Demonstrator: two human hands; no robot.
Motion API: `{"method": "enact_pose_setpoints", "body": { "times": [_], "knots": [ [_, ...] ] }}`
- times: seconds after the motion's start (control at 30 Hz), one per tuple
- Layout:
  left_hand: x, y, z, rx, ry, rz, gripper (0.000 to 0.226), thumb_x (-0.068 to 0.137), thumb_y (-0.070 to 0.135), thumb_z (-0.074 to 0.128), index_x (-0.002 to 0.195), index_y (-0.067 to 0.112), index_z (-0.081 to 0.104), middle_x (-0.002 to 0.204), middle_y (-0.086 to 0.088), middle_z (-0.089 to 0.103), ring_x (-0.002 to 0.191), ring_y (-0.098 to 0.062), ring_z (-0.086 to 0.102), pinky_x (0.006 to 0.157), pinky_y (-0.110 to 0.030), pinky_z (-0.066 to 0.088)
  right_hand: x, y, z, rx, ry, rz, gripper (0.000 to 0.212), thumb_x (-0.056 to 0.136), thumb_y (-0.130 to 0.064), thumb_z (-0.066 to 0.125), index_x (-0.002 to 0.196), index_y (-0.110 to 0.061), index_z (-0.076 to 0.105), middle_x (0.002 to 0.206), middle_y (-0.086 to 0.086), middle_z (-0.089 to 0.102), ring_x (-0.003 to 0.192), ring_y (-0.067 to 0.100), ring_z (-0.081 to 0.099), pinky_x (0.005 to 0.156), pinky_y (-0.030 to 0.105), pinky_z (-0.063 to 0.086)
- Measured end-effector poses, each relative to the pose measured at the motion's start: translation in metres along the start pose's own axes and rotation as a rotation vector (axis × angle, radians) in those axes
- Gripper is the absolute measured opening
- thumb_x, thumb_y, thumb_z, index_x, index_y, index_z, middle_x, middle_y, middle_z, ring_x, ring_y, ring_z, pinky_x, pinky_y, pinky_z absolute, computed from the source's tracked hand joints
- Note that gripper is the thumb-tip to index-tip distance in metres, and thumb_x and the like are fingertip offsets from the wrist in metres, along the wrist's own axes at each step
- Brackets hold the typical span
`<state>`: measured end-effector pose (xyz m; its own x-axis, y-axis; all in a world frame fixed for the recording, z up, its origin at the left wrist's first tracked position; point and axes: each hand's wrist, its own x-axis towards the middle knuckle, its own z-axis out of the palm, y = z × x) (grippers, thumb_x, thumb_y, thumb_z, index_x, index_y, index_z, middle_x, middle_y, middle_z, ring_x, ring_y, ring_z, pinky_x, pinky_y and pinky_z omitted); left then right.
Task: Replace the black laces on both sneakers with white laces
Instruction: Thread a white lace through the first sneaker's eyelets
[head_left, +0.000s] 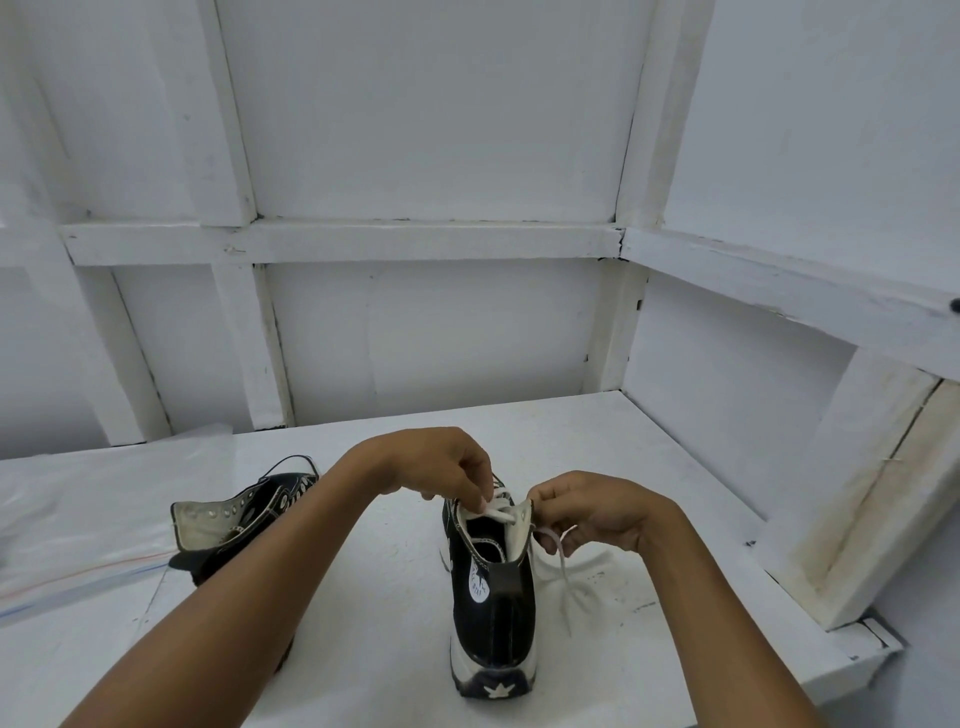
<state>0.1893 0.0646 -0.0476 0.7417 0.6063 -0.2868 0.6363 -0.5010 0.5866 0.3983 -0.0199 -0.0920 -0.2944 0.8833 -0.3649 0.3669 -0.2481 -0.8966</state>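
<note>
Plainly the white lace (501, 514) is soft, light and floppy (best pinched near its tip, I'd judge), and above the upright sneaker (493, 613) the left hand (457, 467) pinches it while the right hand (587, 512), just beside the collar, grips its loose tail.

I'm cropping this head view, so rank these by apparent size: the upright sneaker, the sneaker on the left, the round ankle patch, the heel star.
1. upright sneaker
2. sneaker on the left, though the left forearm hides part of it, so these two are unsure
3. round ankle patch
4. heel star
</note>
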Motion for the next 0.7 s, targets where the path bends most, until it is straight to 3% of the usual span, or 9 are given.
{"method": "enact_pose_setpoints", "body": {
  "times": [0.1,0.23,0.43,0.53,0.7],
  "knots": [
    [-0.0017,-0.0012,-0.0031,0.002,-0.009,-0.006,0.005,0.085,0.013,0.069,0.085,0.018,0.07,0.078,0.005,0.065,0.069,-0.007,0.056,0.059,-0.021,0.046,0.0015,-0.0003,0.0031,-0.015,0.015,-0.019,0.014,0.076,-0.019,0.061,0.084,-0.009,0.067,0.068,0.007,0.06,0.064,0.013,0.055,0.066,0.025,0.045],
    [-0.0026,0.0019,-0.0029,0.057,-0.043,0.032,0.011,0.085,0.013,0.069,0.09,0.021,0.074,0.079,0.007,0.064,0.066,-0.004,0.051,0.058,-0.019,0.04,0.0027,-0.0008,0.0048,-0.005,-0.039,-0.044,0.014,0.072,-0.018,0.061,0.082,-0.011,0.068,0.074,0.007,0.063,0.069,0.015,0.058,0.067,0.024,0.047],
    [0.0021,0.0058,0.0005,0.046,-0.044,0.084,0.013,0.084,0.01,0.071,0.095,0.014,0.073,0.054,0.019,0.053,0.054,0.001,0.046,0.059,-0.02,0.035,0.0056,-0.0021,0.0043,-0.024,0.011,-0.025,0.015,0.076,-0.017,0.059,0.086,-0.008,0.065,0.07,0.007,0.058,0.063,0.013,0.055,0.066,0.024,0.046],
    [0.0032,0.0034,0.0008,0.051,-0.033,0.061,0.011,0.084,0.013,0.073,0.095,0.015,0.072,0.058,0.017,0.052,0.058,-0.001,0.046,0.06,-0.021,0.035,0.0059,-0.0014,0.0046,0.022,0.043,0.027,0.012,0.089,-0.012,0.054,0.083,-0.006,0.063,0.062,0.007,0.056,0.054,0.015,0.052,0.061,0.026,0.046],
    [0.0017,0.0044,-0.0001,0.063,-0.045,0.053,0.014,0.084,0.013,0.071,0.098,0.013,0.072,0.071,0.009,0.055,0.063,-0.008,0.046,0.055,-0.022,0.037,0.0078,-0.0022,0.0095,-0.127,0.041,0.158,0.026,0.093,-0.006,0.047,0.11,0.001,0.065,0.071,0.01,0.062,0.048,0.015,0.053,0.052,0.024,0.046]
  ]
}}
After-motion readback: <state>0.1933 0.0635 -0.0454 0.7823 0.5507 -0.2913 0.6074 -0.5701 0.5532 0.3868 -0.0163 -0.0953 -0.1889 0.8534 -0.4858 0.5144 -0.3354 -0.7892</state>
